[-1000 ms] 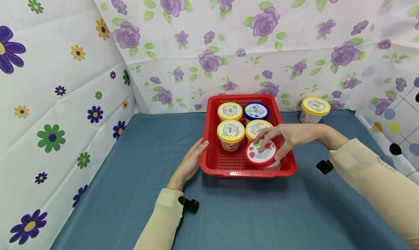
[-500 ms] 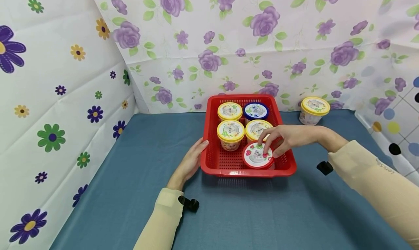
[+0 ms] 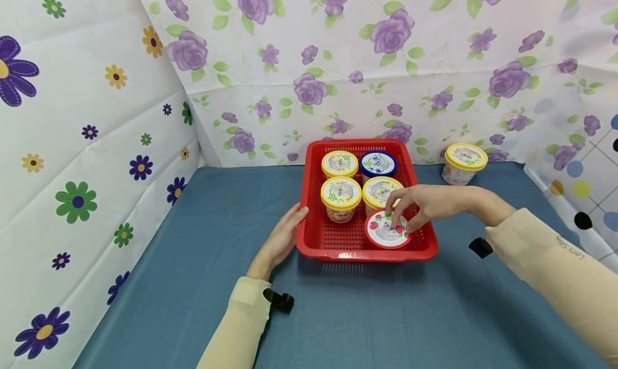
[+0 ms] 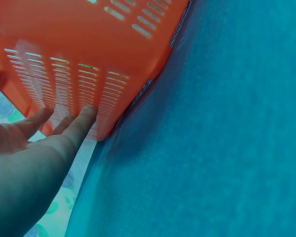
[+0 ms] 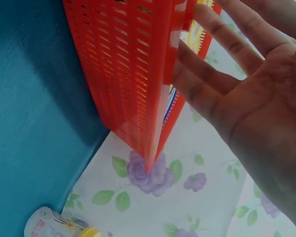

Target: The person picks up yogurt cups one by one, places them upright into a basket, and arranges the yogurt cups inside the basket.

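In the head view, a red plastic basket [image 3: 338, 255] holds several lidded paper tubs. My left hand [image 3: 279, 241] holds its left side, thumb at the rim; the left wrist view shows fingers against the slotted outer wall [image 4: 138, 54]. My right hand [image 3: 425, 204] reaches over the right rim. Its fingertips touch the lid of the red-lidded tub [image 3: 381, 236], at the basket's near right. Behind it are a yellow-lidded tub [image 3: 379, 189] and a blue-lidded tub [image 3: 378, 162]. Two yellow-lidded tubs [image 3: 340, 192] form the left column. In the right wrist view, the right hand [image 5: 256, 84] has extended fingers.
Another yellow-lidded tub [image 3: 463, 162] stands outside the basket at the back right, by the floral backdrop [image 3: 352, 101]. A blue cloth [image 3: 367, 315] covers the table. A flower-printed sheet [image 3: 96, 160] borders the left side.
The red-lidded tub, tilted and held a second ago, has settled upright in the basket, shifting left and then slightly right. The right fingers have loosened on its lid. The left hand has stayed put.
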`<state>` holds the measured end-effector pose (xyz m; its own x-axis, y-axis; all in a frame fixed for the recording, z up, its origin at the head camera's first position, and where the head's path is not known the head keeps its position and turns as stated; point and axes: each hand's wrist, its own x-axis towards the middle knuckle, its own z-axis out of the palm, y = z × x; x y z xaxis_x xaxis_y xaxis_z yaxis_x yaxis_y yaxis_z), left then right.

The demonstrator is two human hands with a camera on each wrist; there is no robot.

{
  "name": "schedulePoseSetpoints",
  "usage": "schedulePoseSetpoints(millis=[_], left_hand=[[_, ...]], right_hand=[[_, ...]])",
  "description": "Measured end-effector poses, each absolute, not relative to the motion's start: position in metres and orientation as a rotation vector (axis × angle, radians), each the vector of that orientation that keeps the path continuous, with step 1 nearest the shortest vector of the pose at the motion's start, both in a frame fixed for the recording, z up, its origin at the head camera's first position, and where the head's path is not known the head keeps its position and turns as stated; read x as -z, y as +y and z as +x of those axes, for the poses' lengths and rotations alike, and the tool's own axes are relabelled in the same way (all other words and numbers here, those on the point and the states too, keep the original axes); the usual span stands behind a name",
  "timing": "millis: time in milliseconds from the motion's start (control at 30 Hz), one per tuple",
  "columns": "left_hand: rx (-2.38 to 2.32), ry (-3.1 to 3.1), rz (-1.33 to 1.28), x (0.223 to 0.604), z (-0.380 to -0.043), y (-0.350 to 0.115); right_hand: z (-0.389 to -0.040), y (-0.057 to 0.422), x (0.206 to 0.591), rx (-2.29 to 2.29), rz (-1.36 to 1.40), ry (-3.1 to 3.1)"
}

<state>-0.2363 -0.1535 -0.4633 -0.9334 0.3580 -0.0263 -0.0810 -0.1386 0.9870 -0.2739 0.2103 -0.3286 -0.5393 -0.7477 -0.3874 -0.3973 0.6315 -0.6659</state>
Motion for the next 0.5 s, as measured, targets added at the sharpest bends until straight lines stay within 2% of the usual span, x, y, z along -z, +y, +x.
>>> schedulePoseSetpoints(millis=[500], left_hand=[[-2.131,1.862,0.293,0.464,-0.237,-0.153]], right_hand=[[-0.274,0.199,0.325,0.707,-1.017,2.188]])
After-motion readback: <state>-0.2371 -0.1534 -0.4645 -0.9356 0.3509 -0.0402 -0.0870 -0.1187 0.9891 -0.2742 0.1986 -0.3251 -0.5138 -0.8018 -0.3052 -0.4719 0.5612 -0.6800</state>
